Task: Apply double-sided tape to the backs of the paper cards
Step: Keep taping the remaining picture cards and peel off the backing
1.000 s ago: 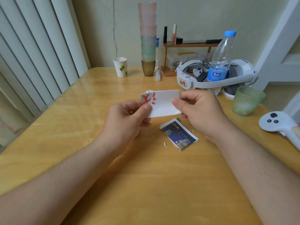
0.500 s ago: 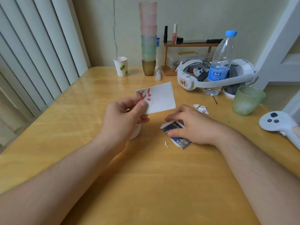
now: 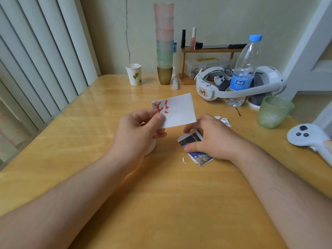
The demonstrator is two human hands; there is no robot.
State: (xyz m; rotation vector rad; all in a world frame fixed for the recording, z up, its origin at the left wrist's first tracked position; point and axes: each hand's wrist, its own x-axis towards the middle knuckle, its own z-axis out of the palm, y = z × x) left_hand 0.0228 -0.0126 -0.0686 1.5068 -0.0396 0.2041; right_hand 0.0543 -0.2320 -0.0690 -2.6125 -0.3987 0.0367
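My left hand (image 3: 138, 133) pinches a white paper card (image 3: 177, 110) by its left end, held up above the table; the card shows a red mark near my thumb. A white tape roll (image 3: 150, 149) peeks out under that hand. My right hand (image 3: 212, 137) lies on a small stack of dark blue picture cards (image 3: 195, 148) on the wooden table (image 3: 161, 194), thumb and fingers closed on the stack's edges. Whether the stack is lifted I cannot tell.
White paper scraps (image 3: 223, 121) lie behind my right hand and a tiny scrap (image 3: 184, 160) sits near the cards. At the back stand a paper cup (image 3: 133, 74), stacked cups (image 3: 164, 45), a water bottle (image 3: 244, 72), a headset (image 3: 240, 87), a green glass (image 3: 273, 112) and a white controller (image 3: 309, 137).
My right hand let go of the white card and came down onto the blue picture cards. My left hand keeps the white card raised, now tilted a little.
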